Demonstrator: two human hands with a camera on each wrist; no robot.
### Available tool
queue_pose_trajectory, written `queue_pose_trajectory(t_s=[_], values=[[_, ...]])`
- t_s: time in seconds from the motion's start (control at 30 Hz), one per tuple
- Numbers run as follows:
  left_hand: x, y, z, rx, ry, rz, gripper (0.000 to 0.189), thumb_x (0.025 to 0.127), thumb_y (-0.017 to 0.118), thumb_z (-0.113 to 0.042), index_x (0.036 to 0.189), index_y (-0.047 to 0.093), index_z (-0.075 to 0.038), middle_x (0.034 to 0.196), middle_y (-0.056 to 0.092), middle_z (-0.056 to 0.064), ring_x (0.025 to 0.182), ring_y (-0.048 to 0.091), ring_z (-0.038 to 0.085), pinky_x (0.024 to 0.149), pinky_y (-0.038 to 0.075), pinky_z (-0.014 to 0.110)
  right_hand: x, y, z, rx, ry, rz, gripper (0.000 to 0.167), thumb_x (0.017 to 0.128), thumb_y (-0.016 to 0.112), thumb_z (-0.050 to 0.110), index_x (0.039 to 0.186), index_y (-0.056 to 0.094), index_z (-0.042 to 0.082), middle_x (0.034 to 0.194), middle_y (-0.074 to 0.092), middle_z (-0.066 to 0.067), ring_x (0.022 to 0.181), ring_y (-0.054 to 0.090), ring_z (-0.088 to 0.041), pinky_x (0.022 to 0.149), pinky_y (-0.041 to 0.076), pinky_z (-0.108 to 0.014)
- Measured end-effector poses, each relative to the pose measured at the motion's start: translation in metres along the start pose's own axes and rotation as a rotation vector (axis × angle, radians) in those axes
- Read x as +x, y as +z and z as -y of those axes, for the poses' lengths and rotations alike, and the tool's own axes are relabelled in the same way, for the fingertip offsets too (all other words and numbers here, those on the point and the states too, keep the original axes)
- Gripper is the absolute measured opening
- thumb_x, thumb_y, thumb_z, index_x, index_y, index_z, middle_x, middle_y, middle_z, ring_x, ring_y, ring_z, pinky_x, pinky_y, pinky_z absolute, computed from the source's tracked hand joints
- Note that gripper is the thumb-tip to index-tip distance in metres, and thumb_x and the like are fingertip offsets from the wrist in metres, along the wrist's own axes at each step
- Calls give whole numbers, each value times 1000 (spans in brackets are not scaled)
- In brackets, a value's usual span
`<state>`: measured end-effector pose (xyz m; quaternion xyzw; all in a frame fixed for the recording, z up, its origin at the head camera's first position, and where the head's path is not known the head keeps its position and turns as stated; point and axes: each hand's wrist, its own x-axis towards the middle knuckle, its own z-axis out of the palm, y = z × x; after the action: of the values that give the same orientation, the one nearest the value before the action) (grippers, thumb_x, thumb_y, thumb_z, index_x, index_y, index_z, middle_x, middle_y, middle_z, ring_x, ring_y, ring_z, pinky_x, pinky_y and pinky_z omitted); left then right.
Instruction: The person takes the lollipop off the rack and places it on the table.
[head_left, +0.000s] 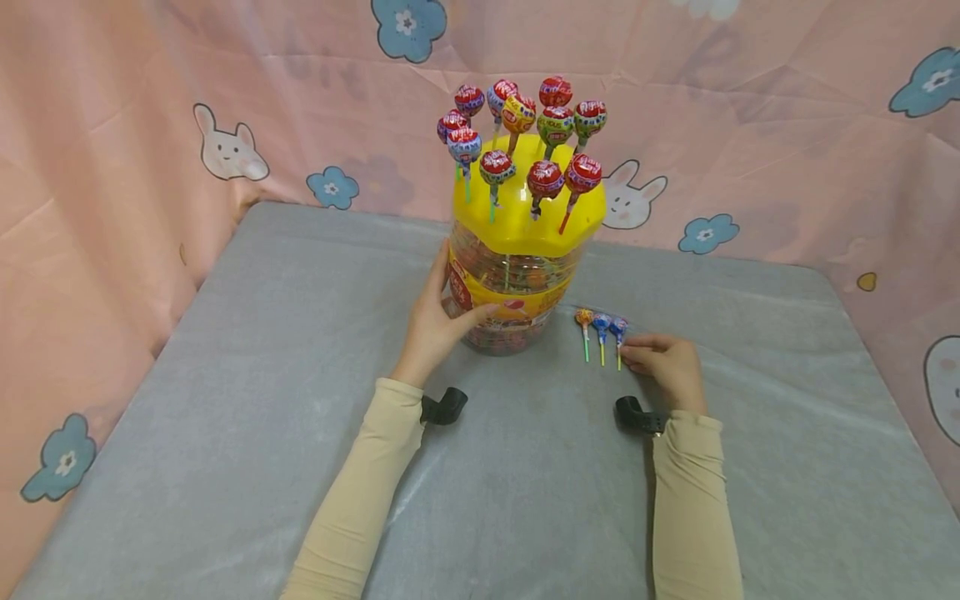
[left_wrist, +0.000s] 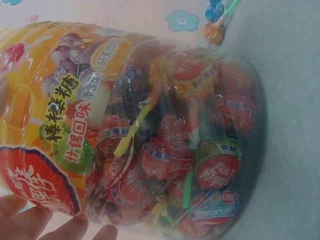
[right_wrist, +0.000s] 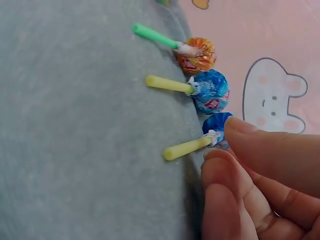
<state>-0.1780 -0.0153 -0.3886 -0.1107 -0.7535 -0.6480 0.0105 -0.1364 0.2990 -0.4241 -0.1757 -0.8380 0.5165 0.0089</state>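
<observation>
A large clear jar (head_left: 510,275) of lollipops stands upright on the table, its yellow lid (head_left: 517,204) set with several upright lollipops (head_left: 545,178). My left hand (head_left: 433,321) holds the jar's left side, thumb across the front label; fingers (left_wrist: 65,230) show low in the left wrist view. Right of the jar, three lollipops lie in a row: an orange one (head_left: 584,319), a blue one (head_left: 602,323) and another blue one (head_left: 618,327) at the right end. My right hand (head_left: 667,367) pinches that end lollipop near its wrapper neck; the thumb (right_wrist: 270,150) partly covers its head.
Grey cloth (head_left: 525,500) covers the table. A pink curtain (head_left: 315,100) with rabbits and blue flowers hangs behind and beside it. Each wrist wears a black camera mount (head_left: 446,407). More wrapped lollipops (left_wrist: 165,155) fill the jar.
</observation>
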Motion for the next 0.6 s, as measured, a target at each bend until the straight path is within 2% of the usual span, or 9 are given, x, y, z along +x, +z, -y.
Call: queue_pose_trajectory(t_s=[0.1, 0.3, 0.6], values=[[0, 0, 0, 6, 5, 1, 102, 79, 78, -20, 153, 8, -16, 153, 26, 8, 127, 44, 28, 96, 46, 37, 0, -1, 1, 45, -5, 5, 35, 85, 70, 7, 109, 61, -17, 74, 65, 9, 65, 61, 1, 62, 53, -16], [0, -1, 0, 7, -1, 1, 102, 79, 78, -21, 153, 8, -18, 153, 25, 8, 130, 41, 26, 98, 45, 37, 0, -3, 2, 112, -4, 20, 40, 84, 71, 8, 112, 59, -17, 79, 68, 6, 66, 62, 0, 63, 53, -16], [-2, 0, -1, 20, 0, 4, 101, 80, 77, -21, 153, 8, -17, 154, 23, 5, 129, 41, 27, 98, 44, 39, -1, -5, 4, 185, -20, -9, 37, 85, 69, 6, 112, 59, -17, 76, 69, 8, 67, 64, -2, 63, 54, -17]])
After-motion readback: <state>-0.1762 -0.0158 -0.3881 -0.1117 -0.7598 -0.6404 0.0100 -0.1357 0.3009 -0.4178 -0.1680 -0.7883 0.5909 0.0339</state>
